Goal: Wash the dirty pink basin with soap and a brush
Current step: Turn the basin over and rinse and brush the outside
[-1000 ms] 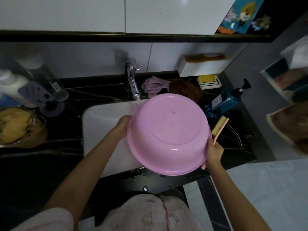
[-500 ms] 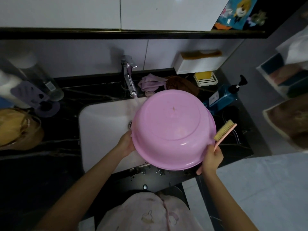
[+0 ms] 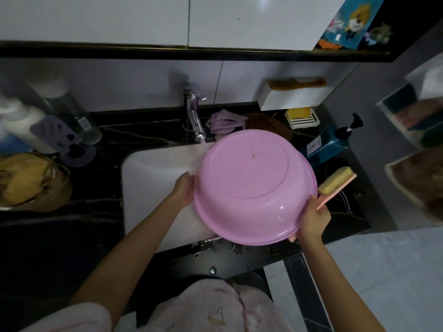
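Movement since half a second ago is slight: the left hand (image 3: pixel 184 188) is now placed higher on the left rim of the round pink plastic basin (image 3: pixel 251 188), and the basin is lifted a little nearer the chrome faucet (image 3: pixel 194 121).

One basin is seen, held bottom-up and tilted over the white rectangular sink (image 3: pixel 155 176), its far left edge meeting the thin water stream (image 3: pixel 203 144). Two hands are counted. The left hand grips the left rim. The right hand (image 3: pixel 314 219) is curled round the near right rim and also round the handle of the one pink-handled scrubbing brush (image 3: pixel 335 185), whose pale bristles are turned up and left, just beside the basin.

On the black marble tabletop (image 3: pixel 60 236) one blue pump bottle (image 3: pixel 328 144), one white soap dish (image 3: pixel 302 119) with a yellow bar, one lilac cloth (image 3: pixel 225 122) and one brown cloth (image 3: pixel 266 124) are counted.

The basin's inside is turned away and cannot be judged. The fingers of the left hand are hidden behind the rim, the lower brush handle is covered by the right hand, and the sink's right part is masked by the basin. A small orange fleck on the basin's bottom cannot be made out.
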### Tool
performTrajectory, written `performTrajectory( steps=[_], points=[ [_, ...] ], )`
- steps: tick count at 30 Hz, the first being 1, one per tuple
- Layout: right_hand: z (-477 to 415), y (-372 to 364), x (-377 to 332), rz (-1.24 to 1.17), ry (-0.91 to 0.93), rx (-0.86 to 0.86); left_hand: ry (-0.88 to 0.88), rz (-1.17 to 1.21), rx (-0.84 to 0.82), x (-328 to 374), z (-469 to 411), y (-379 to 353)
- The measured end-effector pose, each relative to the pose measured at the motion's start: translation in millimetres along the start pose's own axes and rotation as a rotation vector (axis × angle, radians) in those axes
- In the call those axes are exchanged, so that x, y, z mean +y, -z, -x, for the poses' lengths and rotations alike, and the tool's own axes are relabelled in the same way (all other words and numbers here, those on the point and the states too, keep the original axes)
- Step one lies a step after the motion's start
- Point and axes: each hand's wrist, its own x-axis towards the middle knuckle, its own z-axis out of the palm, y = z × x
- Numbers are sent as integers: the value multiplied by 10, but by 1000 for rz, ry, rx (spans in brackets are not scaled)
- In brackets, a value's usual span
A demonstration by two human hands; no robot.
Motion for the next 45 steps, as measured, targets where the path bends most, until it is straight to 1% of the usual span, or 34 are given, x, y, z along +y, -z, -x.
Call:
performTrajectory(
  steps=[3, 5, 7, 10, 13, 15, 17, 21, 25, 27, 29, 31, 33, 35, 36, 37, 38, 39, 40, 42, 43, 44, 45],
  points=[
    [78, -13, 50, 17, 36, 34, 28, -81, -82, -85, 44, 2],
    [112, -8, 75, 20, 30, 68, 86, -119, -158, -191, 95, 32],
    [136, -10, 94, 15, 7, 98, 116, -163, -179, -267, 153, 74],
    [172, -15, 121, -3, -9, 111, 38, -191, -176, -378, 169, 117],
    [189, 10, 130, -27, -24, 87, -115, -200, -280, -367, 151, 95],
    [160, 41, 87, -46, -35, 45, -166, -234, -319, -336, 95, 89],
    [80, 59, 24, -40, -63, -5, -178, -243, -292, -342, -45, 139],
    [-147, 62, -101, -14, -196, -78, -152, -313, -269, -236, -109, 177],
    [-130, 17, -154, 11, -170, -114, -139, -294, -254, -128, -49, 125],
    [-61, -12, -147, 29, -151, -95, -148, -271, -171, -108, -71, 86],
    [-9, -46, -141, 46, -120, -82, -192, -286, -38, -74, -68, 20],
    [11, -56, -131, 66, -89, -58, -307, -395, 23, -23, -24, -71],
    [-8, -52, -106, 106, -58, -41, -501, -557, -25, 36, 71, -182],
    [-15, -37, -101, 140, -31, -44, -663, -818, -37, 76, 107, -301],
    [-13, -23, -97, 150, -23, -47, -696, -938, -19, 107, 81, -347],
    [-23, -19, -98, 156, -21, -46, -676, -1014, -2, 173, 31, -410],
    [-23, -16, -96, 157, -20, -44, -623, -1038, 0, 240, -45, -452],
    [-23, -25, -97, 157, -23, -36, -547, -974, -29, 308, -151, -476],
    [-23, -36, -94, 157, -23, -27, -456, -852, -69, 374, -219, -485],
    [-25, -58, -67, 155, -30, 6, -258, -517, -114, 399, -302, -406],
    [-24, -67, -61, 152, -34, 23, -170, -363, -98, 352, -260, -350],
    [-19, -56, -46, 146, -35, 37, -121, -253, -69, 241, -186, -302],
    [-27, -59, -49, 142, -31, 45, -121, -190, -41, 124, -108, -265]
  ],
)
